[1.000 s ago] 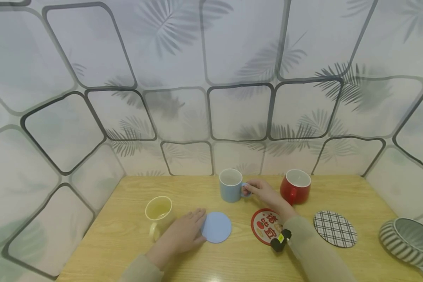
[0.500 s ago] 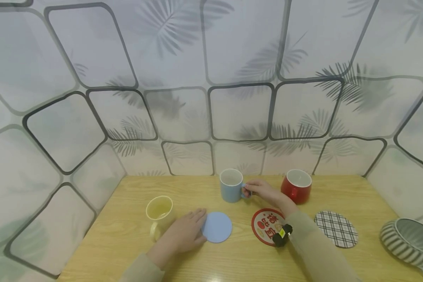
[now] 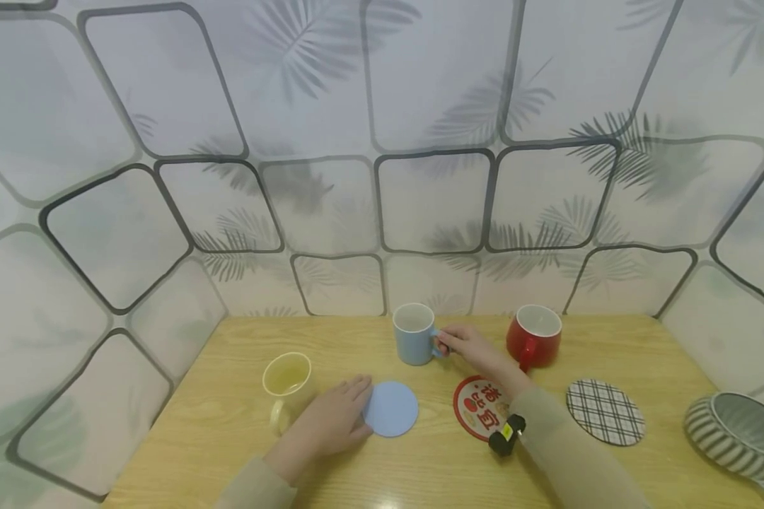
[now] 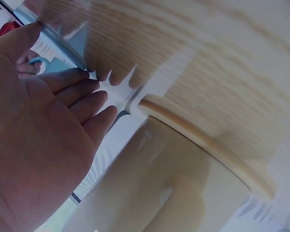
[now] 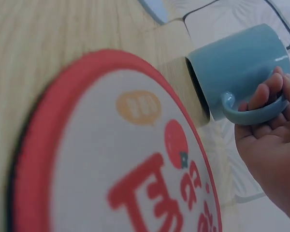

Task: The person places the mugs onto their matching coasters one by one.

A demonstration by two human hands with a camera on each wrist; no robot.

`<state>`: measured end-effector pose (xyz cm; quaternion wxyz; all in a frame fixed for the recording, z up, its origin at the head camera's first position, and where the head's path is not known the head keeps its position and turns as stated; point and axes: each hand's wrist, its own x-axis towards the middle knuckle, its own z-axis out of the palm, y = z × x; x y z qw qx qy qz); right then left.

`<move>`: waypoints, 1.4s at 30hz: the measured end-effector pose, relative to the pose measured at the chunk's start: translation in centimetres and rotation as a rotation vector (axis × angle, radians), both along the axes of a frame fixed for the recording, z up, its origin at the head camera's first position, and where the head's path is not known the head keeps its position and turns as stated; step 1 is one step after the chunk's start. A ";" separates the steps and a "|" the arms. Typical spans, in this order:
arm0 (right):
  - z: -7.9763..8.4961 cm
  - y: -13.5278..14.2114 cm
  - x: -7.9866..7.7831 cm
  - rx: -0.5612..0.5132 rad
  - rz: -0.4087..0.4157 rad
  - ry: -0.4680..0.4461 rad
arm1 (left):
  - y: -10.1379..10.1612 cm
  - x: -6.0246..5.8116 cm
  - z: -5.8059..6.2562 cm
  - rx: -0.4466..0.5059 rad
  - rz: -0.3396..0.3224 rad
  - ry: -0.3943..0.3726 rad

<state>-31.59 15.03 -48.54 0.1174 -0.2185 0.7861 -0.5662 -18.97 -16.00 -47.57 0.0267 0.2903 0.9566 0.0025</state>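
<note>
In the head view, my right hand grips the handle of a light blue mug near the back of the table. The right wrist view shows the fingers curled through that handle, with the mug close over the tabletop. My left hand lies low on the table, its straight fingers and thumb spread at the left edge of a round blue coaster. Just left of this hand stands a yellow mug, its handle toward me. The left wrist view shows that mug beside the palm.
Under the right forearm lies a red-rimmed round coaster with red lettering. A red mug stands behind that arm. To the right are a plaid coaster and a grey striped mug. A patterned wall borders the table.
The blue mug has shifted very slightly to the left with my right hand on its handle. My left hand stays at the blue coaster.
</note>
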 end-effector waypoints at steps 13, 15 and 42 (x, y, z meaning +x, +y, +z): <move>-0.4 -1.1 1.5 -0.257 -0.100 -0.194 | 0.1 0.2 0.2 -0.012 0.002 0.010; -0.3 -1.1 1.9 -0.279 -0.099 -0.213 | 0.1 0.2 0.2 -0.014 0.000 0.012; -0.1 -2.3 5.4 -0.367 -0.102 -0.200 | 0.0 0.1 0.0 0.005 -0.009 0.009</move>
